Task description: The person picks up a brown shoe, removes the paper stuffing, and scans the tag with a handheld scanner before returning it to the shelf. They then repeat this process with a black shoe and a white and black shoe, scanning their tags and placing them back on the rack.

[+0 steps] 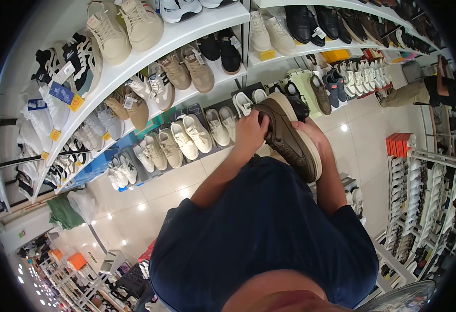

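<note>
A brown sneaker (286, 139) with a pale, thick sole is held in front of my chest, tilted with its toe toward my right forearm. My left hand (252, 134) grips the sneaker's opening, with the thumb bent over its edge. My right hand (311, 131) is closed on the sole side, its fingers partly hidden behind the shoe. Just beyond the sneaker, a black shoe (298, 106) and a brown shoe (320, 95) stand on the low display. Cream sneakers (196, 133) are lined up to the left of my left hand.
Curved white shelves (207, 26) with rows of tagged shoes rise ahead and to the left. Another person (412, 94) stands at the far right. Orange boxes (400, 144) sit near racks of shoes (414, 192) on the right. Shiny tiles (178, 179) cover the floor.
</note>
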A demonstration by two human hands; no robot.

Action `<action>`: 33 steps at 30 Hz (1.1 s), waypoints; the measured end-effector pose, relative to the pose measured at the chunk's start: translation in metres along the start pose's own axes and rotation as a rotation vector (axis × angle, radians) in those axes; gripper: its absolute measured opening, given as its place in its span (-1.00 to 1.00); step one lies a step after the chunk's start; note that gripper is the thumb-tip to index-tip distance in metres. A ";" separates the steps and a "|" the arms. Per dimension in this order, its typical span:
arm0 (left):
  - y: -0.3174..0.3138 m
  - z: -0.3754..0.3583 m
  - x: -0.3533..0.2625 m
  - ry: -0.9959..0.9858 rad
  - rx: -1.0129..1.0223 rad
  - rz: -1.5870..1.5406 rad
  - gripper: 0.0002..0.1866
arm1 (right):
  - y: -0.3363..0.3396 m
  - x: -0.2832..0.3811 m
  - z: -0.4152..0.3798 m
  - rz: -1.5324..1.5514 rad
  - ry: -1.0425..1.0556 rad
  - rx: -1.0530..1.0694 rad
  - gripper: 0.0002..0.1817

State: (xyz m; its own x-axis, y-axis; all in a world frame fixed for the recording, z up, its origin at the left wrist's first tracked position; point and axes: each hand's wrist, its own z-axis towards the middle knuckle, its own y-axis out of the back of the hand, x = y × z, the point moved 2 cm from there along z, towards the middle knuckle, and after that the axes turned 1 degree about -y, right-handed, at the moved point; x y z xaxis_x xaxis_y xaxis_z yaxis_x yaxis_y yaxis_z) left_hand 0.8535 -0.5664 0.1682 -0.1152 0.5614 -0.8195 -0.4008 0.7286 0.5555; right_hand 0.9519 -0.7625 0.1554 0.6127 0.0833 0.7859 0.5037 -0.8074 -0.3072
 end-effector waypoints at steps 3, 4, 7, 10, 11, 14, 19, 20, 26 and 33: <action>-0.004 0.004 0.001 0.029 -0.074 -0.030 -0.78 | 0.010 -0.006 0.011 -0.039 -0.013 -0.050 -0.24; -0.006 0.006 0.002 0.037 -0.113 -0.059 -0.79 | 0.014 -0.009 0.016 -0.071 -0.039 -0.080 -0.25; -0.028 0.011 0.032 0.110 -0.177 -0.144 -0.78 | 0.013 0.001 0.020 -0.131 -0.026 -0.080 -0.25; -0.044 0.009 0.049 0.504 -0.121 -0.582 -0.79 | 0.008 0.017 0.025 -0.240 0.123 -0.046 -0.28; -0.046 0.010 0.050 0.503 -0.119 -0.581 -0.79 | 0.012 0.020 0.028 -0.238 0.123 -0.047 -0.28; -0.052 0.014 0.056 0.480 -0.095 -0.722 -0.82 | 0.022 0.024 0.032 -0.284 0.074 -0.038 -0.32; -0.061 0.028 0.059 0.401 -0.101 -0.630 -0.84 | 0.032 0.030 0.034 -0.266 0.073 -0.045 -0.35; -0.060 0.029 0.061 0.402 -0.102 -0.631 -0.84 | 0.035 0.029 0.035 -0.267 0.072 -0.045 -0.35; -0.038 0.028 0.037 0.320 -0.088 -0.478 -0.74 | 0.052 0.028 0.035 -0.084 0.099 -0.095 -0.33; 0.001 0.044 0.009 -0.043 0.229 -0.543 -0.58 | 0.056 0.016 0.031 0.001 0.064 -0.039 -0.21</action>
State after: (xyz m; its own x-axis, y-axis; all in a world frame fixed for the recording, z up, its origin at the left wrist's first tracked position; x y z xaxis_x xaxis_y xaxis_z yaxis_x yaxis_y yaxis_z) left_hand 0.8922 -0.5430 0.1679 0.0908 0.0967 -0.9912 -0.1852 0.9796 0.0786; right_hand 1.0088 -0.7888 0.1341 0.5722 0.0461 0.8188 0.4781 -0.8299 -0.2874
